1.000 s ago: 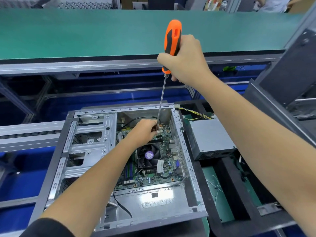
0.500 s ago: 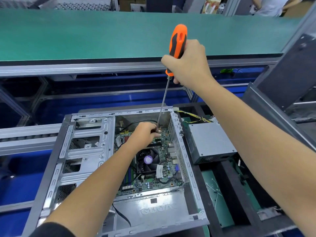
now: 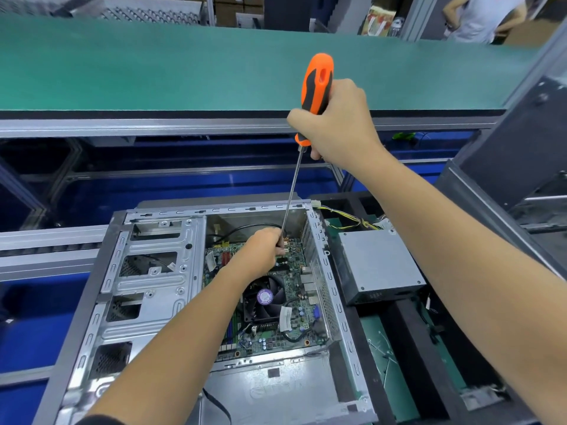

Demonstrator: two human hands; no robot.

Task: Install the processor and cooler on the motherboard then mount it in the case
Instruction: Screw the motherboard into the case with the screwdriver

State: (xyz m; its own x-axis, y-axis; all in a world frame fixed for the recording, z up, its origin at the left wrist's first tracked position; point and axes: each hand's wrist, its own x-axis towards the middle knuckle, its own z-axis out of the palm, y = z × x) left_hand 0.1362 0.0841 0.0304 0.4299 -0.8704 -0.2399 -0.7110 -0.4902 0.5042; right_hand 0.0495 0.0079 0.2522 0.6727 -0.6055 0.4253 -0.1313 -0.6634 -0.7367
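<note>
Since the earlier frames the screwdriver (image 3: 316, 87) is sitting lower in view and leaning a little more, while the left hand (image 3: 260, 253) is staying down by its tip. Going from the left, the drive cage (image 3: 147, 271) is filling the left part of the open case (image 3: 343, 317), the left hand is pinching the shaft low over the far end of the board (image 3: 294, 259), and the cooler (image 3: 264, 299) is sitting on the board just nearer than that hand. Further right, the right hand (image 3: 340, 124) is gripping the orange handle with curled fingers, holding the tool nearly upright, and the power supply (image 3: 377, 265) is lying just outside the case's right wall.
</note>
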